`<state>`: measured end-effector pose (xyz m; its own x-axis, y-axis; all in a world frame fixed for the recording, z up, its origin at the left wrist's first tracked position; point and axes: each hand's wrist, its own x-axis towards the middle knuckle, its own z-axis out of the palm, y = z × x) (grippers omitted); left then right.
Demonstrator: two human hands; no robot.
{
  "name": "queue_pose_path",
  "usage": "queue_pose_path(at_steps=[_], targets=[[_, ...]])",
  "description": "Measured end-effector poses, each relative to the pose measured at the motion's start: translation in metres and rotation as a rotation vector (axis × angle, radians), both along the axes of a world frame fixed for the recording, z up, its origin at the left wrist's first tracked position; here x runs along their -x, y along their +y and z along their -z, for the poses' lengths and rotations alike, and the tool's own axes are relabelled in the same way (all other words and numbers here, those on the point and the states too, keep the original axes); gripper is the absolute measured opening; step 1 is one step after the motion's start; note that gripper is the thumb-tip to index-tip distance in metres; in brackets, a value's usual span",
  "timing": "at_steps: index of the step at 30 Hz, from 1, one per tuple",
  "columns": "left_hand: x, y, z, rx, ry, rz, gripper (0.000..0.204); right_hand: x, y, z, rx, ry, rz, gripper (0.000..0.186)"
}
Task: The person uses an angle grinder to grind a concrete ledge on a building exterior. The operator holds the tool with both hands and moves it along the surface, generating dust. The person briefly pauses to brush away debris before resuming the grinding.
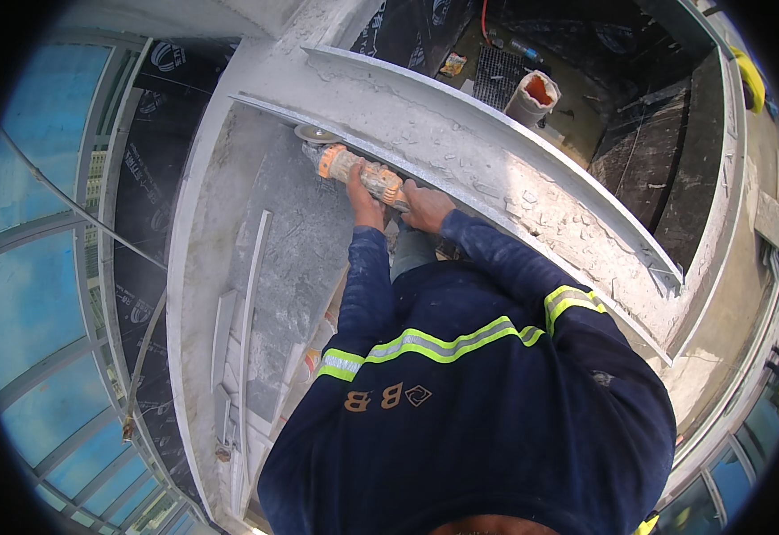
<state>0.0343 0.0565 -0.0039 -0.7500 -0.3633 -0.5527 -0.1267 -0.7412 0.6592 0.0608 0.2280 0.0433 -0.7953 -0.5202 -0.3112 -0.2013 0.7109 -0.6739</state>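
Both of my hands are closed around a dusty orange angle grinder point(337, 164). My left hand point(365, 203) wraps the middle of its body, and my right hand point(427, 208) grips the rear end. The grinder's disc point(319, 134) is at the far left end, against or very close to a grey metal strip point(412, 167). That strip runs along the near edge of a pale concrete ledge point(532, 203). Whether the disc touches the metal, I cannot tell.
A second metal angle point(487, 114) lines the ledge's far side. Beyond it, a dark pit holds a pale upright pipe point(532, 100) and a black grate point(496, 76). Long metal strips point(254, 294) lie at left. A cable point(82, 211) crosses before glass panels point(37, 294).
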Motion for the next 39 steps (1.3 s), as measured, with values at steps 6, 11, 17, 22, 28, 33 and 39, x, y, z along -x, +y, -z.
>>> queue_pose_path(at_steps=[6,11,17,22,28,33,39], targets=[[0.007,0.003,-0.008,-0.013,0.000,-0.032,0.029,0.003,-0.002,0.001,-0.015,-0.022,0.006,0.047],[-0.002,0.008,-0.009,-0.031,-0.011,-0.054,0.027,-0.003,0.005,-0.004,-0.033,-0.036,-0.003,0.048],[-0.015,0.014,0.000,-0.012,0.002,-0.002,0.035,-0.014,0.019,-0.015,-0.017,-0.033,-0.007,0.048],[-0.016,0.019,-0.004,-0.034,0.030,-0.063,0.024,-0.014,0.018,-0.013,-0.007,-0.001,-0.002,0.049],[-0.008,0.019,-0.018,-0.051,0.018,-0.076,0.022,-0.007,0.011,-0.002,-0.012,0.016,-0.010,0.049],[0.001,0.010,-0.013,-0.040,0.033,-0.042,0.024,0.004,0.000,0.004,-0.013,-0.013,-0.004,0.049],[0.001,0.006,-0.006,-0.026,0.012,-0.040,0.024,0.001,0.001,0.000,-0.034,-0.024,0.002,0.048]])
